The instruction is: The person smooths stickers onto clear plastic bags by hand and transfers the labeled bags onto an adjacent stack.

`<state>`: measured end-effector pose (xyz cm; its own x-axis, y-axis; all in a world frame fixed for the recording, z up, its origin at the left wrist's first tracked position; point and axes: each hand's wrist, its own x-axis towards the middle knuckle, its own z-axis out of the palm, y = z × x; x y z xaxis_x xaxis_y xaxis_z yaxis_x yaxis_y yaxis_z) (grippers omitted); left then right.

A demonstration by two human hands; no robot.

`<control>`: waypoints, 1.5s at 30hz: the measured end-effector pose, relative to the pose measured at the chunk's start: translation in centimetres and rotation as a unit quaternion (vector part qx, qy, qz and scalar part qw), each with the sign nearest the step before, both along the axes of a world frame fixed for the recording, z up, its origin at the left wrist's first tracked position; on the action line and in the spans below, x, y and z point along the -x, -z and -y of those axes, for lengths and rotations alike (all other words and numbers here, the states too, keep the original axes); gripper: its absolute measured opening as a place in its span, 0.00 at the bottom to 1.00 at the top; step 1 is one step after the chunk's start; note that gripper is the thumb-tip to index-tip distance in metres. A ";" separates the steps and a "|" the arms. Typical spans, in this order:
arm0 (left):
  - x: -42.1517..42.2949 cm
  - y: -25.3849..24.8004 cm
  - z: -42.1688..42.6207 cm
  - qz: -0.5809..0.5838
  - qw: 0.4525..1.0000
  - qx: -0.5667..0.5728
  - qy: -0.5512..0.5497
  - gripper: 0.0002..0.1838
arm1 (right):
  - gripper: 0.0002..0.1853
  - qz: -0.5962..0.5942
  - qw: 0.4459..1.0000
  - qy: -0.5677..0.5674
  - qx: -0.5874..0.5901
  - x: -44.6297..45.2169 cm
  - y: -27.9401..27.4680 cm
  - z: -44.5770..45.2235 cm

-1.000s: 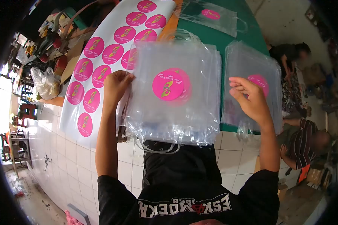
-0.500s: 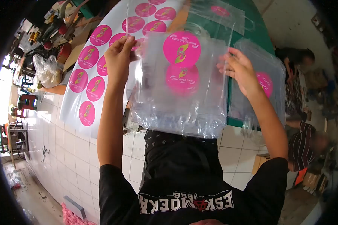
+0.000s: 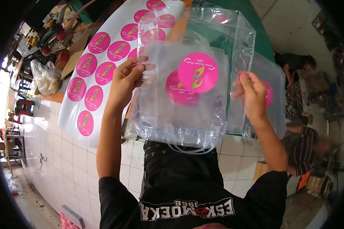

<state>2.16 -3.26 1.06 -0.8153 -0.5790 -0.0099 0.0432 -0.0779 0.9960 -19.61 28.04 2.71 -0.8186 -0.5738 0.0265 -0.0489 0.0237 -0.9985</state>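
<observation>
**Left hand [image 3: 132,76] and right hand [image 3: 248,86]: two-sided hold on a clear bag [image 3: 210,101]**

Both hands are drawn nearly together at thumb and fingertips, with the thin film between them: the left at the bag's left side, the right at its right side. Some fingers show through the film. How firmly each presses cannot be told.

Nearest the person, a handle loop [image 3: 195,153] hangs at the bag's near edge and appears to belong to it. The bag lies over a stack of clear bags [image 3: 147,131]; whether it touches the stack cannot be told.

Orientation: the handle end points toward the person, the opposite edge away. From handle to far edge, the bag's length runs near to far; it looks close to square, so the long axis is uncertain. The round label [image 3: 198,72] faces up, its lettering upside down to the person. A lower label [image 3: 174,91] shows through, offset to the left.

Handling, as a judgement: keep both grips level, pull evenly outward to flatten the side folds, and keep the fingertips off the label. Check the handle for snagging.

Beyond the left arm lies a label sheet [image 3: 73,110]; on the right, a second pile [image 3: 277,110] rests on the green worktop [image 3: 263,38]. Farthest, another pink label [image 3: 219,17] shows through film.
</observation>
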 end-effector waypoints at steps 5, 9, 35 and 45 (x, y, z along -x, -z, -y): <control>-0.4 0.0 -0.6 -0.027 0.999 -0.006 -0.018 0.16 | 0.17 -0.040 0.999 0.001 0.027 -0.7 0.7 0.0; -0.4 0.3 -0.4 -0.028 0.999 -0.008 -0.026 0.13 | 0.16 -0.058 0.997 0.021 0.050 -1.4 0.7 0.1; -1.4 -0.6 -1.9 0.089 0.993 0.043 0.063 0.25 | 0.14 0.034 0.986 0.161 -0.001 11.8 -4.9 -19.5; 2.2 -3.0 -8.5 0.064 0.972 0.135 0.184 0.20 | 0.34 -0.385 0.871 0.090 -0.290 10.2 -0.9 -18.9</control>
